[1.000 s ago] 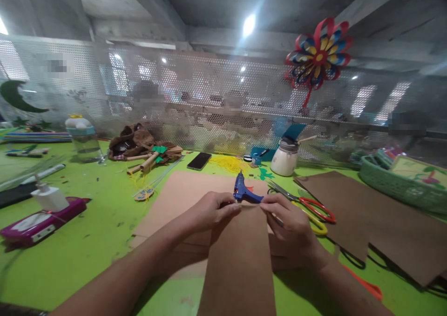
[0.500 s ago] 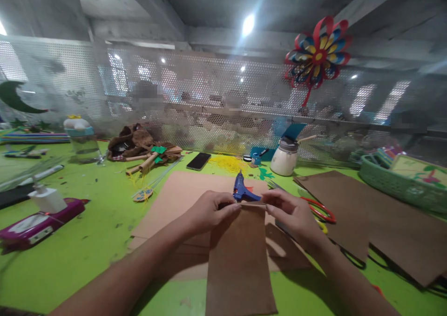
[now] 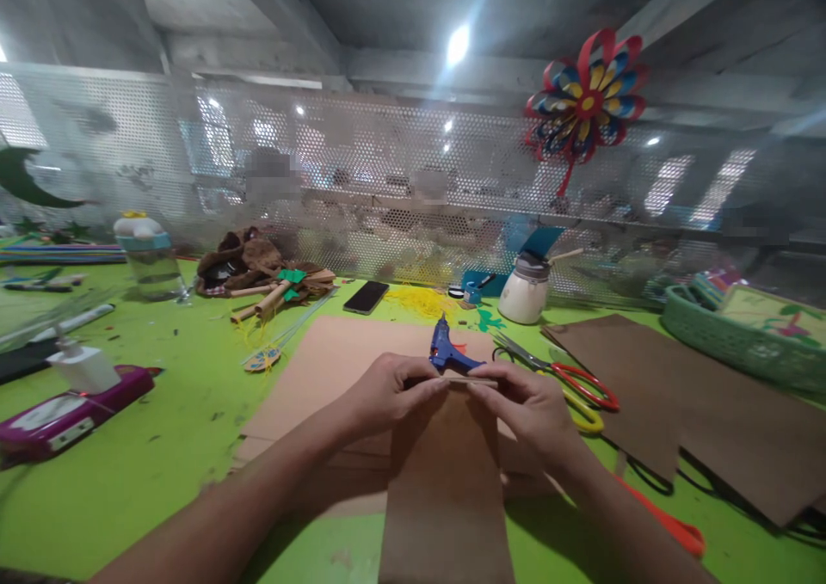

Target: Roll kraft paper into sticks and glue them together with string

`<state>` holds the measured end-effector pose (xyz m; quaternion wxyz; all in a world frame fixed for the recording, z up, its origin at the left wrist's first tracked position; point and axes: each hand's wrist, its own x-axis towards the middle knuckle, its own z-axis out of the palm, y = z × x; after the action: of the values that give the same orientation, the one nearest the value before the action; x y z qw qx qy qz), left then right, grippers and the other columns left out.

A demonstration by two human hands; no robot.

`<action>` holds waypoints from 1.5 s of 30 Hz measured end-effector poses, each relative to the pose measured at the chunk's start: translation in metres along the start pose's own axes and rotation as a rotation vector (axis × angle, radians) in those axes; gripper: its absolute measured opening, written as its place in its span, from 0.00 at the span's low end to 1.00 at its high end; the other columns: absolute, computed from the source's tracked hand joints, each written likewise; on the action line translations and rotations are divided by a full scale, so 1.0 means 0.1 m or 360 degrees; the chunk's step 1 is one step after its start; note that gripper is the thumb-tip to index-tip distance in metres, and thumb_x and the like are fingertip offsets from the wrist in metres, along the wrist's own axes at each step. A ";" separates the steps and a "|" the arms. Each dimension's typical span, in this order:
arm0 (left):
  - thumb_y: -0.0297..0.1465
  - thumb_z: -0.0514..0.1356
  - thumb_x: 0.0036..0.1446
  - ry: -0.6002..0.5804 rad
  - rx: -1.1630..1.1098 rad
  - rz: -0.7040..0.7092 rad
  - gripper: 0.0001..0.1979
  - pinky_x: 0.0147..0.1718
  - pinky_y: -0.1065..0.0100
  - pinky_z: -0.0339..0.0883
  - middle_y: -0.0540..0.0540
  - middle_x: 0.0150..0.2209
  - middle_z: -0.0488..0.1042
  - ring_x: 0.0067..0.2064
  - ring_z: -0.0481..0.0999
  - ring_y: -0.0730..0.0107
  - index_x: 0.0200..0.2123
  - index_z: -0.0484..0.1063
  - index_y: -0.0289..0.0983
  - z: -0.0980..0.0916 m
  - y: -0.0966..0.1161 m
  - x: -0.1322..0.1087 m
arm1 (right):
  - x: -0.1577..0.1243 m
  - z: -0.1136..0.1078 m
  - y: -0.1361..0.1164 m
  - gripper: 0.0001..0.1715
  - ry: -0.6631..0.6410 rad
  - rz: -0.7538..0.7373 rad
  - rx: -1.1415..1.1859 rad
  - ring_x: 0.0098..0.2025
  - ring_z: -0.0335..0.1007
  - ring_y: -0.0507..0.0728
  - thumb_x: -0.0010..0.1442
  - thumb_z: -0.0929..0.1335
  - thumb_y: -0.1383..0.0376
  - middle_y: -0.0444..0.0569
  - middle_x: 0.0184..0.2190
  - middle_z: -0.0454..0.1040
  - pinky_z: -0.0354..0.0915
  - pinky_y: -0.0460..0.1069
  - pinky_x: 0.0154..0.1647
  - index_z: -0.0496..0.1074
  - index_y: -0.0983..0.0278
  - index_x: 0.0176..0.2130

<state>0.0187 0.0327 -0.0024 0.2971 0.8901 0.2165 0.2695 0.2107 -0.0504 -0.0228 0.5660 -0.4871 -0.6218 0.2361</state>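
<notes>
A strip of brown paper (image 3: 445, 489) hangs toward me, its far edge folded over into a narrow band. My left hand (image 3: 403, 386) pinches the left end of that folded edge between thumb and fingers. At the right end, my right hand (image 3: 522, 395) grips the same fold, thumb on the near side. Just beyond the fold lies a blue glue gun (image 3: 445, 347), nozzle pointing away. Larger sheets of light brown paper (image 3: 335, 352) lie stacked under both hands. Scissors with red and yellow handles (image 3: 584, 386) rest right of my right hand.
A purple power strip (image 3: 77, 412) with a white plug is at left. Behind are a phone (image 3: 366, 297), paper rolls (image 3: 277, 296) and a white jar (image 3: 524, 292). Brown paper bags (image 3: 619, 378) and a green basket (image 3: 742, 343) occupy the right. An orange-handled tool (image 3: 671, 519) lies near my right forearm.
My right hand has shifted slightly inward along the fold, its thumb now pressing closer to the middle. More of the scissors and the orange handle shows. My left hand has barely moved.
</notes>
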 end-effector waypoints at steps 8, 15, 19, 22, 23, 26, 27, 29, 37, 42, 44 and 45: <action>0.37 0.53 0.60 0.0001 0.0000 -0.0012 0.16 0.26 0.77 0.56 0.51 0.24 0.70 0.26 0.65 0.77 0.29 0.74 0.32 0.01 0.01 -0.01 | 0.01 -0.02 -0.06 0.05 0.0063 -0.0031 -0.0041 0.31 0.75 0.56 0.52 0.71 0.65 0.47 0.28 0.79 0.71 0.48 0.32 0.79 0.63 0.31; 0.39 0.52 0.60 -0.0029 0.0044 -0.0032 0.17 0.26 0.76 0.57 0.50 0.25 0.72 0.27 0.66 0.76 0.31 0.74 0.33 0.02 -0.05 0.00 | 0.02 -0.03 -0.02 0.05 0.0073 -0.0153 -0.0184 0.30 0.75 0.57 0.52 0.70 0.66 0.48 0.28 0.80 0.70 0.50 0.33 0.79 0.62 0.30; 0.38 0.52 0.61 -0.0007 0.0061 -0.0020 0.16 0.28 0.75 0.58 0.49 0.27 0.74 0.29 0.69 0.74 0.33 0.75 0.34 0.03 -0.06 0.00 | 0.02 -0.01 -0.02 0.06 0.0100 -0.0019 -0.0053 0.30 0.74 0.57 0.51 0.71 0.64 0.48 0.26 0.79 0.70 0.49 0.31 0.79 0.63 0.29; 0.37 0.52 0.61 0.0003 0.0070 0.0003 0.15 0.29 0.75 0.59 0.49 0.27 0.74 0.29 0.69 0.74 0.33 0.75 0.34 0.03 -0.04 0.00 | 0.02 0.00 -0.01 0.06 0.0101 0.0050 0.0034 0.29 0.73 0.57 0.51 0.71 0.63 0.47 0.26 0.78 0.69 0.49 0.31 0.79 0.63 0.29; 0.37 0.52 0.61 0.0003 0.0067 0.0010 0.15 0.29 0.75 0.59 0.49 0.27 0.74 0.28 0.69 0.75 0.33 0.75 0.34 0.03 -0.04 0.00 | 0.02 -0.01 0.00 0.06 0.0096 0.0059 0.0030 0.29 0.73 0.56 0.51 0.71 0.63 0.47 0.26 0.78 0.69 0.49 0.31 0.79 0.63 0.29; 0.37 0.53 0.61 0.0000 0.0068 0.0006 0.15 0.29 0.75 0.59 0.49 0.27 0.74 0.28 0.69 0.74 0.32 0.75 0.34 0.04 -0.05 0.00 | 0.01 -0.02 0.02 0.07 0.0072 0.0065 -0.0020 0.28 0.71 0.56 0.52 0.70 0.62 0.46 0.24 0.76 0.67 0.49 0.31 0.78 0.64 0.27; 0.37 0.53 0.60 0.0002 0.0073 0.0001 0.15 0.28 0.75 0.59 0.49 0.27 0.74 0.28 0.69 0.74 0.32 0.75 0.34 0.04 -0.05 0.00 | 0.01 -0.02 0.03 0.08 0.0067 0.0070 -0.0026 0.28 0.70 0.55 0.52 0.70 0.62 0.46 0.23 0.76 0.67 0.49 0.31 0.78 0.64 0.27; 0.37 0.53 0.60 0.0007 0.0073 -0.0009 0.16 0.28 0.75 0.59 0.48 0.26 0.74 0.28 0.69 0.74 0.32 0.75 0.34 0.04 -0.05 0.00 | 0.01 -0.01 0.04 0.08 0.0074 0.0082 -0.0018 0.28 0.70 0.55 0.52 0.70 0.62 0.46 0.23 0.75 0.66 0.49 0.30 0.78 0.64 0.27; 0.39 0.52 0.60 -0.0078 0.0136 -0.0046 0.18 0.27 0.75 0.57 0.48 0.27 0.75 0.28 0.70 0.74 0.30 0.75 0.34 0.01 -0.05 0.01 | 0.00 0.02 0.07 0.09 0.0082 -0.0007 -0.0129 0.27 0.70 0.55 0.53 0.70 0.62 0.47 0.24 0.75 0.66 0.48 0.29 0.77 0.65 0.28; 0.39 0.53 0.59 -0.0156 0.0391 0.0014 0.15 0.31 0.73 0.59 0.45 0.33 0.77 0.33 0.71 0.69 0.35 0.77 0.36 -0.01 -0.01 0.01 | -0.01 0.05 0.10 0.07 0.0007 -0.0246 -0.0363 0.30 0.72 0.56 0.56 0.68 0.66 0.49 0.26 0.76 0.67 0.49 0.32 0.76 0.64 0.28; 0.39 0.53 0.59 -0.0197 0.0309 -0.0013 0.15 0.32 0.73 0.60 0.46 0.35 0.78 0.34 0.72 0.68 0.38 0.76 0.37 -0.01 0.01 0.00 | -0.01 0.08 0.07 0.06 -0.0027 -0.0308 -0.0374 0.30 0.72 0.56 0.56 0.68 0.67 0.48 0.27 0.77 0.67 0.49 0.32 0.76 0.64 0.29; 0.38 0.52 0.59 -0.0217 0.0255 -0.0031 0.15 0.32 0.73 0.60 0.46 0.35 0.78 0.34 0.72 0.68 0.38 0.76 0.37 0.00 0.01 0.00 | -0.02 0.10 0.05 0.06 -0.0043 -0.0329 -0.0367 0.30 0.72 0.56 0.55 0.68 0.67 0.48 0.27 0.77 0.67 0.48 0.31 0.76 0.64 0.30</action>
<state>0.0185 0.0318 -0.0016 0.2415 0.9251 0.2253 0.1872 0.2030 -0.0474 -0.0299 0.5191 -0.4792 -0.6992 0.1101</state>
